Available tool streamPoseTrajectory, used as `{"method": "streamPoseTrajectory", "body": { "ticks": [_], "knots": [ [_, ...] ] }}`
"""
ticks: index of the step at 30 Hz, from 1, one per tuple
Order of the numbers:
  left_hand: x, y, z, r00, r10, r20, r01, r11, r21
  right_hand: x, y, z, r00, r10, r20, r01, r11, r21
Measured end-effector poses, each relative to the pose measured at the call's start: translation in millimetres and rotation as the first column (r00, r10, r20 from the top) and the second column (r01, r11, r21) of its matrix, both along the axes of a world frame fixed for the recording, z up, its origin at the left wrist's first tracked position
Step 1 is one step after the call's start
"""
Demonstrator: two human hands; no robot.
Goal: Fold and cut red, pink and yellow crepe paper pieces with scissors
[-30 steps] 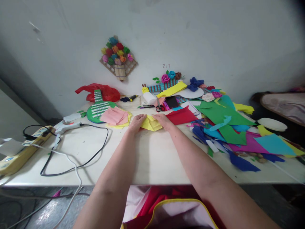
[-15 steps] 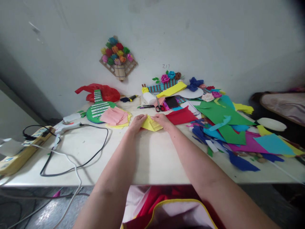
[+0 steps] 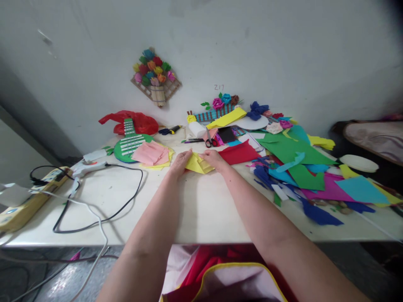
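Observation:
A piece of yellow crepe paper (image 3: 197,163), creased or folded, is held between my two hands just above the white table (image 3: 217,209). My left hand (image 3: 181,161) grips its left side, thumb on top. With thumb and fingers pinched, my right hand (image 3: 213,158) holds the upper right edge. Red paper (image 3: 242,153) lies just beyond my right hand. Scissors (image 3: 210,140) with dark and red handles rest behind the yellow paper. To the left, pink paper pieces (image 3: 151,152) are stacked on yellow sheets.
On the left are a green round board (image 3: 122,151), a white glue gun (image 3: 90,167) with a looping black cord, and a yellow power strip (image 3: 31,201). Coloured paper scraps, including a green sheet (image 3: 296,147), cover the right. A flower decoration (image 3: 155,71) hangs on the wall.
My left fingers have shifted slightly on the paper's left side, the thumb pointing more upward. My right hand keeps its pinch almost unchanged.

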State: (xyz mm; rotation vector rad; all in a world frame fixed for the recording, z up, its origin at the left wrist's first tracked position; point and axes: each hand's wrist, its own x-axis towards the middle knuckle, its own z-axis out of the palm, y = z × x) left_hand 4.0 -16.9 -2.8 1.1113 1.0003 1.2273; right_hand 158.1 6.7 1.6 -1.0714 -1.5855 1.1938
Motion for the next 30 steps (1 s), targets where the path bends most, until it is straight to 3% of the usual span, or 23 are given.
{"method": "streamPoseTrajectory", "body": {
  "ticks": [10,21,30],
  "knots": [
    [-2,2,-5.1,0.995,0.009,-0.096,-0.004,0.999,0.052,-1,0,-1.6,1.000,0.006,0.019,-0.006,1.000,0.011],
    [2,-5,3.5,0.991,0.051,-0.126,-0.044,0.997,0.063,-1,3,-4.3,0.998,0.018,0.054,-0.022,0.997,0.073],
    [2,-7,5.3,0.998,0.029,-0.054,-0.027,0.999,0.040,-1,1,-3.1,0.998,0.008,0.070,-0.014,0.996,0.082]
  ]
}}
